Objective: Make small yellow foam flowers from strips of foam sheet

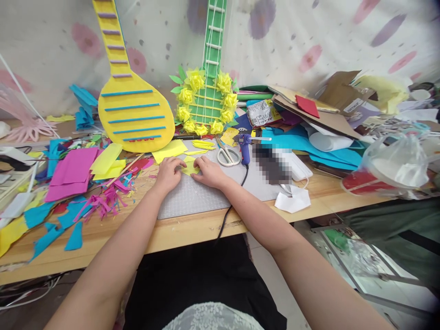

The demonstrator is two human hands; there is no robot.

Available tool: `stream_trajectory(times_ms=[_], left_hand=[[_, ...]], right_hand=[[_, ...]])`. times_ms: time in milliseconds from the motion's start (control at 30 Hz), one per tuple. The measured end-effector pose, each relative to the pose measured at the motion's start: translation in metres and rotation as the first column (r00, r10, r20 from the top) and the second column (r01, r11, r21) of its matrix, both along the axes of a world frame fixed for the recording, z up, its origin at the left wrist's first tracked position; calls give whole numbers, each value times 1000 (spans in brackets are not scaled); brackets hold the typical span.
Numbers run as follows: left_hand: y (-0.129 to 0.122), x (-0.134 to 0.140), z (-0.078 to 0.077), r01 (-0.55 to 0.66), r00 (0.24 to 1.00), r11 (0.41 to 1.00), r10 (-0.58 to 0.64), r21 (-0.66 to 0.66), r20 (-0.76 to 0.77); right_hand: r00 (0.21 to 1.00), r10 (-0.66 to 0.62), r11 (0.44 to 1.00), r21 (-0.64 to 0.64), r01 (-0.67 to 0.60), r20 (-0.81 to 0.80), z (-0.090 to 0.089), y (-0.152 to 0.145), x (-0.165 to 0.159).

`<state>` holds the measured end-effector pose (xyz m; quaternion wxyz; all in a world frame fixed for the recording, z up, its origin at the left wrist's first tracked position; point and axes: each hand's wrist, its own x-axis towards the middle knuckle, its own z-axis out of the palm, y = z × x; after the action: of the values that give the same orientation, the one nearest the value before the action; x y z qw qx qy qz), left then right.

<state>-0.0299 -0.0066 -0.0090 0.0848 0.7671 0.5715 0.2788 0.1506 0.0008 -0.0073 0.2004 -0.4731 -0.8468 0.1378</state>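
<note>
Your left hand [169, 175] and right hand [208, 172] rest just apart, fingertips at opposite sides of the small, angular yellow paper [189, 166]; whether they pinch it, I cannot tell. It lies on the gridded grey mat [192, 199], behind the wooden tabletop's [192, 227] front edge.

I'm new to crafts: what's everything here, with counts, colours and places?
Mat: one, grey, centre
Small paper: one, yellow, over mat
Scissors: one, white, on mat
Glue gun: one, purple, beside scissors
Striped instrument: one, yellow, back left
Flowered instrument: one, green, back centre
Paper pieces: many, multicoloured, left
Stacked materials: several, multicoloured, back right
Bagged tub: one, red, right
Table: one, tan, beneath
Backdrop: one, floral white, behind
Left grip: one, bare, paper's left
Right grip: one, bare, paper's right
</note>
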Motion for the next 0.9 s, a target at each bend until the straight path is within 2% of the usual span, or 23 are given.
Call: stream_trajectory(times_ms=[100, 200, 300, 400, 533, 700, 900], left_hand=[[4, -9, -3, 100, 994, 994, -101, 39, 36], [7, -11, -4, 139, 990, 990, -139, -8, 3], [7, -8, -3, 112, 992, 993, -114, -36, -57], [4, -7, 0, 61, 993, 998, -60, 2, -102], [-1, -8, 6, -7, 991, 1000, 9, 17, -131], [-7, -6, 7, 13, 992, 1000, -10, 20, -125], [-9, -1, 5, 39, 992, 999, -37, 7, -118]], right_hand=[[993, -3, 1000, -11, 2, -119, 0, 3, 4], [985, 47, 999, 9, -47, -169, 4, 2, 8], [983, 168, 985, 63, -164, -71, 7, -1, 8], [980, 195, 970, 141, -200, 50, 6, -2, 5], [988, 113, 972, 196, -131, 101, 3, 2, 4], [997, -5, 993, 115, -4, 78, 2, 9, 8], [994, -95, 995, 30, 96, -48, -2, 15, 10]])
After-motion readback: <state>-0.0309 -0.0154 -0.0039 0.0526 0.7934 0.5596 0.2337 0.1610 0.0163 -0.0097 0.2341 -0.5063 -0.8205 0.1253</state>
